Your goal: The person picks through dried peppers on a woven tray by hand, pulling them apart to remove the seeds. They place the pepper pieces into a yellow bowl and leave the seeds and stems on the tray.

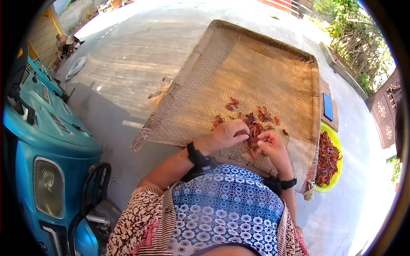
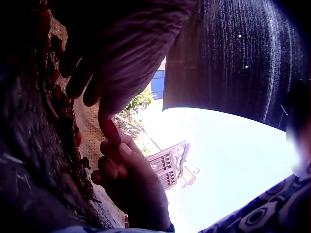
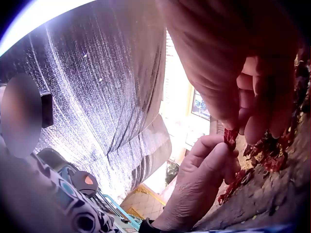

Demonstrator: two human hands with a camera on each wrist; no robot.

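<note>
Over the near part of a woven tray [image 1: 273, 59], both hands meet at their fingertips. The left hand [image 1: 230, 134] pinches one end of a dried red chili [image 3: 230, 138] between thumb and forefinger. From the other side, the right hand [image 1: 274, 149] pinches the same chili, its fingers curled in close. Just beneath the hands lies a loose heap of dried chilies [image 1: 255, 129], with pale seeds scattered about it on the weave. In the left wrist view the right hand [image 2: 133, 177] faces the shadowed left hand [image 2: 116, 58].
Right of the tray stands a yellow-green basin [image 1: 340, 164] full of dried chilies. A blue-screened phone [image 1: 327, 106] lies on a board beside it. At left is a teal vehicle [image 1: 60, 141] with a black bar. A person [image 1: 66, 44] sits far back at the left wall.
</note>
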